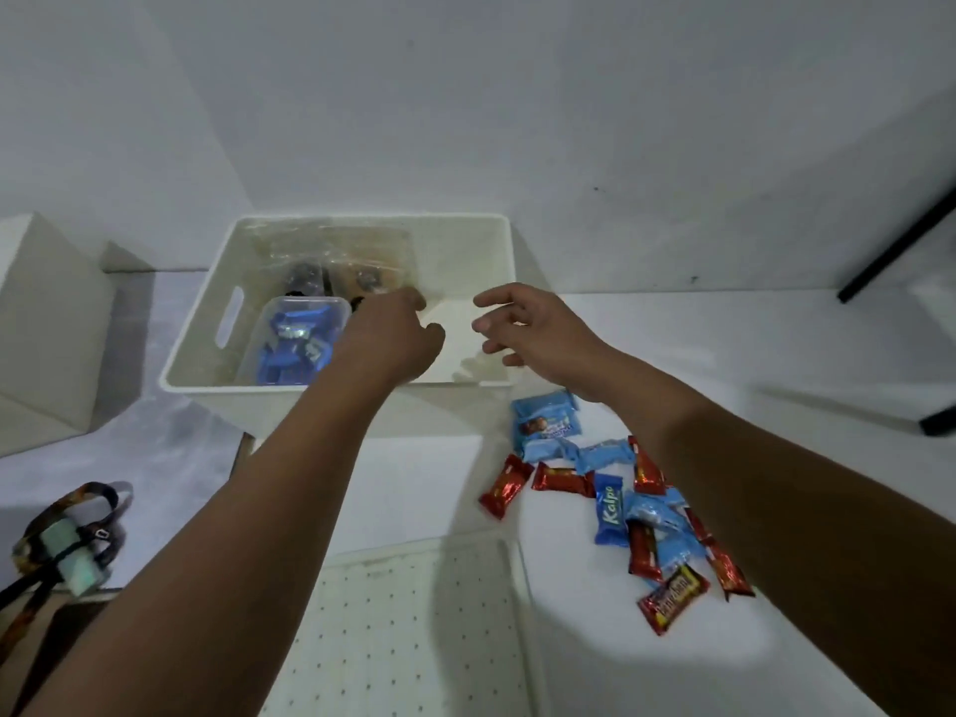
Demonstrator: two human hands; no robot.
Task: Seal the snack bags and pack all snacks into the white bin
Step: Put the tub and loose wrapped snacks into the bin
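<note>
- At 6 o'clock, nearest, a white perforated panel (414, 628) lies flat on the white worktop (646, 664).
- At 8 o'clock, a patterned strap with a pale green block (72, 551) sits at the worktop's near left edge.
- At 4 o'clock, a loose pile of wrapped snacks (621, 504) lies on the worktop: red bars, light blue packets, a blue Kalpa bar (609, 509) and a red Beng-Beng bar (672, 598) closest.
- Partly under the right forearm, some of the pile is hidden.
- Just past centre, the left hand (393, 338) hangs over the white bin (207, 313), grip loosely curled with nothing visibly in it.
- At 1 o'clock from it, the right hand (527, 328) hovers over the bin's right rim, grip spread apart and bare.
- Inside the bin, at its left, a clear plastic tub (289, 338) holds blue wrapped snacks.
- Behind the tub, clear snack bags (336, 261) with dark contents lean on the bin's far wall; whether they are sealed I cannot tell.
- At 9 o'clock, a white box (46, 323) stands apart from the bin.
- At 2 o'clock, a black leg (900, 240) slants against the wall.
</note>
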